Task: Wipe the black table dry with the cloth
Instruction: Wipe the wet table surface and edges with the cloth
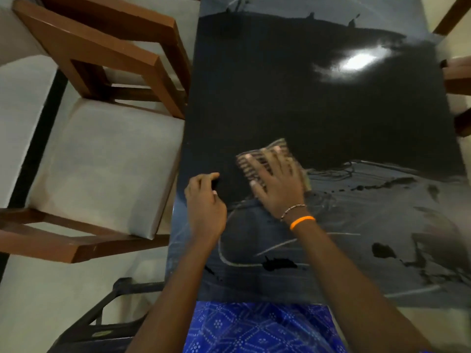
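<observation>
Under splayed right hand (276,186), striped cloth (265,159).

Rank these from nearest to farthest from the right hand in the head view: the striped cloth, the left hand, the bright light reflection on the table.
1. Striped cloth: directly under the right hand, pressed flat on the black table.
2. Left hand: just to its left, by the table's edge.
3. Light reflection: far end of the table, toward the right.

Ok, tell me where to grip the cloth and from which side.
The cloth lies folded flat on the table under the spread right hand. Probably best to pinch its bare far corner, coming from the far side: only there does it stick out past the fingertips. The left hand rests curled beside it.
</observation>
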The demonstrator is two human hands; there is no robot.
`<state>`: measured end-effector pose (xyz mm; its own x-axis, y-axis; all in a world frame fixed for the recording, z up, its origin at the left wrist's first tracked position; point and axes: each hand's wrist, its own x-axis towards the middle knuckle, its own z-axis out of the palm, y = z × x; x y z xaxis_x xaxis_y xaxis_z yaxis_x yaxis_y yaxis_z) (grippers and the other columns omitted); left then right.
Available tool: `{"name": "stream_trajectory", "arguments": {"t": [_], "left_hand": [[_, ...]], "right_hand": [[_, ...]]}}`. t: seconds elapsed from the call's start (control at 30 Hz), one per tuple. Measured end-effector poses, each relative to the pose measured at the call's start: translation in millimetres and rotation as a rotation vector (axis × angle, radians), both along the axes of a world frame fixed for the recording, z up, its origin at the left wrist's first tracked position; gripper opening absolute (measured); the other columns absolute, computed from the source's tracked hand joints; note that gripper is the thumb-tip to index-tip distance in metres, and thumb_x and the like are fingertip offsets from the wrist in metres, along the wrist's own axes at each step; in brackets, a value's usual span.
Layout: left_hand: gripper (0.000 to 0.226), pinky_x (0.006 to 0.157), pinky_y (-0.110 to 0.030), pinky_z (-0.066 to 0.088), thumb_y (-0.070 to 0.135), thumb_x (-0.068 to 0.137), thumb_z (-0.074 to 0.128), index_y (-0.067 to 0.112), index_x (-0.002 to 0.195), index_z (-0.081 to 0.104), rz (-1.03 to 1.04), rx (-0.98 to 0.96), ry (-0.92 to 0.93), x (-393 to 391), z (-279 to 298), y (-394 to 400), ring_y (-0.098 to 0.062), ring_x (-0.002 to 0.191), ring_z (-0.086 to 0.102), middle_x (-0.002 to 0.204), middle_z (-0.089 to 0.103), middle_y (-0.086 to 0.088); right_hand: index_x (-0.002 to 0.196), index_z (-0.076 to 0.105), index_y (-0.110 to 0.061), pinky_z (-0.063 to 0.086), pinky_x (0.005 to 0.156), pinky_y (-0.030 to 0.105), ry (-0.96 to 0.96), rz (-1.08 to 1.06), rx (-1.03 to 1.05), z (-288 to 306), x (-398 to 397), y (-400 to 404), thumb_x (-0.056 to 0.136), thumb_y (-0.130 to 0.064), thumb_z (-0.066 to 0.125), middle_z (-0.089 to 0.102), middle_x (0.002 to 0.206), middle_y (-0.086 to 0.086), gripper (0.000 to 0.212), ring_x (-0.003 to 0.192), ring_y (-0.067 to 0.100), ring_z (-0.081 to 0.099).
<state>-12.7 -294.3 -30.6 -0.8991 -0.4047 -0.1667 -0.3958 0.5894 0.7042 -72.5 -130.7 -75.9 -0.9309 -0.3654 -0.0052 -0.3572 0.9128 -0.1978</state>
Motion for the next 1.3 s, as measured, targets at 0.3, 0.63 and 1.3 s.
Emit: {"name": "stream_trajectory", "arguments": {"t": [0.3, 0.63, 1.3], "left_hand": [[0.043, 0.117, -0.042, 0.012, -0.003, 0.087, 0.043, 0.015, 0.124, 0.052, -0.407, -0.03, -0.002, -6, 5, 109, -0.026, 0.137, 0.023, 0.13, 0.05, -0.006], [0.048, 0.102, -0.02, 0.027, -0.015, 0.079, 0.039, 0.008, 0.118, 0.056, -0.306, 0.042, 0.088, -12, 12, 158, -0.027, 0.121, 0.042, 0.122, 0.054, -0.012], [0.031, 0.116, -0.04, 0.006, 0.013, 0.087, 0.055, 0.02, 0.117, 0.055, -0.76, -0.151, 0.003, 7, -10, 304, -0.021, 0.139, 0.023, 0.125, 0.054, 0.001]], "right_hand": [[0.146, 0.028, -0.027, 0.008, 0.111, 0.066, -0.086, -0.783, 0.158, 11, -12, 267, 0.083, -0.049, 0.031, 0.031, 0.148, 0.019, 0.067, 0.141, 0.045, 0.013], [0.146, 0.025, -0.033, 0.003, 0.115, 0.06, -0.05, -0.471, -0.007, -2, -6, 126, 0.09, -0.046, 0.043, 0.025, 0.153, 0.016, 0.061, 0.144, 0.042, 0.008], [0.149, 0.018, -0.03, 0.026, 0.113, 0.051, -0.16, -0.684, -0.148, -4, -53, 399, 0.095, -0.04, 0.042, 0.018, 0.153, 0.02, 0.06, 0.139, 0.04, 0.021]]}}
